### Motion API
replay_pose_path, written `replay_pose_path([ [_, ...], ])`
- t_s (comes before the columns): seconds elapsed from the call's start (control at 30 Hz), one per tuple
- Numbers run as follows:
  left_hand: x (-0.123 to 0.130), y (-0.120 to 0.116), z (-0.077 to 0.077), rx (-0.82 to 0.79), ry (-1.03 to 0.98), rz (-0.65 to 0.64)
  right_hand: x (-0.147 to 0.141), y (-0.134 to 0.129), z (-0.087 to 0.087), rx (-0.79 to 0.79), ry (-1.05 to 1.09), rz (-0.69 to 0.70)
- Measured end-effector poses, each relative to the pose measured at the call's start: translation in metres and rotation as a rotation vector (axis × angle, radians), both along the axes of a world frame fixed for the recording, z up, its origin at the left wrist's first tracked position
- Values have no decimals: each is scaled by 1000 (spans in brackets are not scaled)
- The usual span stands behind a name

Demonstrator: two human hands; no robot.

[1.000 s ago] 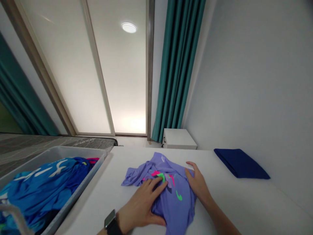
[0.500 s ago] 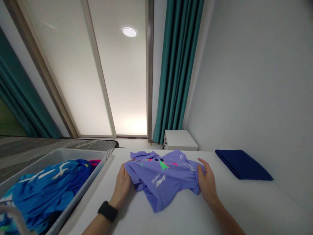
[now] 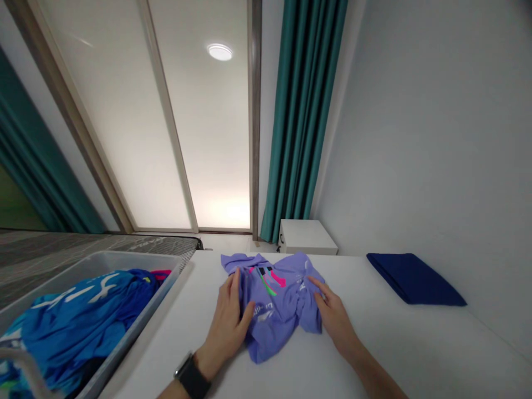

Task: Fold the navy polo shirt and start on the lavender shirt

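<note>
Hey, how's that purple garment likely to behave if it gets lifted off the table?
The purple garment would probably droop, as it lies in loose folds on the white table. It looks light, the thin-seeming cloth creasing finely by the right hand.

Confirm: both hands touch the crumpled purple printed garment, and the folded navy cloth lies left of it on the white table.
Not left: in the head view the folded navy cloth lies right of the crumpled purple printed garment on the white table. The left hand and right hand touch it.
</note>
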State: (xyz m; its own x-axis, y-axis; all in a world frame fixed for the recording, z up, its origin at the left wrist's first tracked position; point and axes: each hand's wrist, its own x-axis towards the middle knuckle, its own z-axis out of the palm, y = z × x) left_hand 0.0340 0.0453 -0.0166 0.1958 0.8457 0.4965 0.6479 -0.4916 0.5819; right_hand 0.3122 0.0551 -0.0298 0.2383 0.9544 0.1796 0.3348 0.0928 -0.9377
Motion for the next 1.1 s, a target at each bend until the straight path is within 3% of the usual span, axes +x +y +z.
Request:
replay_pose_path([
  [0.07,6,-12,4,168,62,-5,0,0,-3,-61,79,-15],
  [0.13,15,-24,9,237,178,-216,0,0,-6,-106,171,13],
  [0.17,20,-28,11,201,264,-347,0,0,-7,-110,210,32],
  [0.23,29,-32,13,82,399,-451,-1,-1,-8,-88,265,50],
  [0.4,29,-16,10,-74,415,-266,-4,-2,0,-45,377,14],
  [0.47,20,-5,11,-121,234,-181,-3,-3,4,-19,386,-3],
  [0.57,3,12,16,-155,-176,64,-3,-4,6,-2,343,-35],
  [0.67,-12,26,21,-83,-332,220,-3,-5,2,23,129,-33],
  [0.77,-18,28,20,104,-170,256,-2,-5,-6,163,-258,-11],
  [0.83,-15,21,20,154,-39,164,-1,-6,-10,208,-516,-14],
  [0.97,3,-3,21,-19,287,-245,0,-11,-6,173,-896,-66],
  [1.1,14,-13,19,-69,474,-298,-8,-18,6,226,-1059,-14],
])
